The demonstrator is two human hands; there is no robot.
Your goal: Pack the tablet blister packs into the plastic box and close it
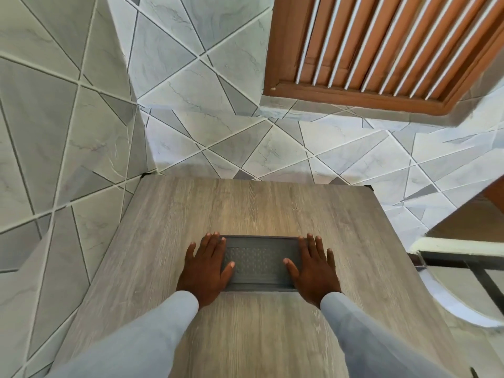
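A grey plastic box (260, 261) lies flat on the wooden table (259, 208), its lid down and textured with small bumps. My left hand (206, 266) rests flat over the box's left end, fingers spread, thumb on the lid. My right hand (313, 266) lies the same way over the right end. Both palms press on the lid rather than gripping it. No blister packs are in sight; the inside of the box is hidden.
The table stands against a tiled wall (218, 132) with a brown louvred window (381, 50) above. A dark metal frame with a white seat (463, 271) stands at the right. Tiled floor (41, 186) lies to the left.
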